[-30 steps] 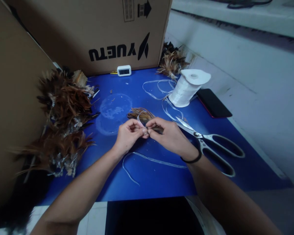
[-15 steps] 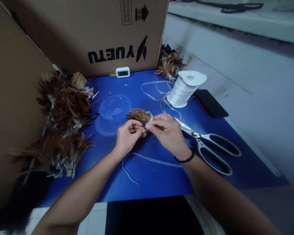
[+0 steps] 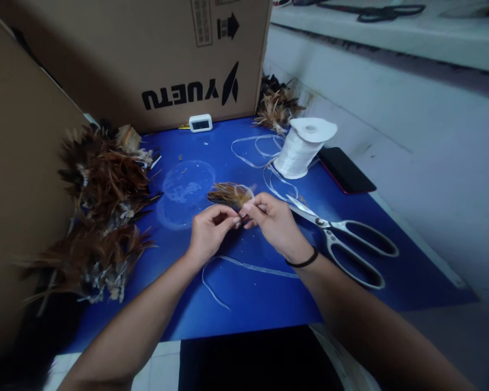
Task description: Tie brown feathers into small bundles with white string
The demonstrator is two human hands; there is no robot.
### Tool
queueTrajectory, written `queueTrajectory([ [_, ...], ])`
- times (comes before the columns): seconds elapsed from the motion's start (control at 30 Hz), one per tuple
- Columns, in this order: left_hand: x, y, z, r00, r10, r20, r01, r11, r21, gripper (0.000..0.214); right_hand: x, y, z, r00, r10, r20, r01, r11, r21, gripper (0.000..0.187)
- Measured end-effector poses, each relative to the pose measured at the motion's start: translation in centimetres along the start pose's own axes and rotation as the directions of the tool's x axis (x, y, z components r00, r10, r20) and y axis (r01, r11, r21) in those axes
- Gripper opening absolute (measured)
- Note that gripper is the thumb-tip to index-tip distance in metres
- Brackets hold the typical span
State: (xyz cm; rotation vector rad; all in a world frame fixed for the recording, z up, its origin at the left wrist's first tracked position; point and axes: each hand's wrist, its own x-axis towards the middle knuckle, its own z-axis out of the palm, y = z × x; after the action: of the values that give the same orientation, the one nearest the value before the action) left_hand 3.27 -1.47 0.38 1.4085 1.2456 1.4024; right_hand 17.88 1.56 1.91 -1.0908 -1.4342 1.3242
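Both forearms are bare, with a thin black band around the right wrist.

Small craft workshop bench, feather work. Evidence: blue mat as work surface; heap of brown feather bundles at left, second heap at the back; one tuft and cut ribbon mid-mat; ribbon spool; large scissors; shipping carton; small timer. Bare concrete ledge at right.
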Motion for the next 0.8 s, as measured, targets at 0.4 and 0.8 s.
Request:
queueTrajectory([
  [0.4, -0.3, 0.7, -0.3, 0.949, 0.311, 0.053, -0.314, 0.922, 0.227, 0.004, 0.1, -1.0, -0.2, 0.988, 0.142, 0.056, -0.150, 0.971, 0.188, 0.020],
  [0.8, 0.1, 0.8, -0.4, 0.997, 0.004, 0.075, -0.007, 0.999, 0.042, 0.012, 0.0, -1.0, -0.6, 0.990, 0.105, 0.094, -0.115, 0.988, 0.103, 0.019],
])
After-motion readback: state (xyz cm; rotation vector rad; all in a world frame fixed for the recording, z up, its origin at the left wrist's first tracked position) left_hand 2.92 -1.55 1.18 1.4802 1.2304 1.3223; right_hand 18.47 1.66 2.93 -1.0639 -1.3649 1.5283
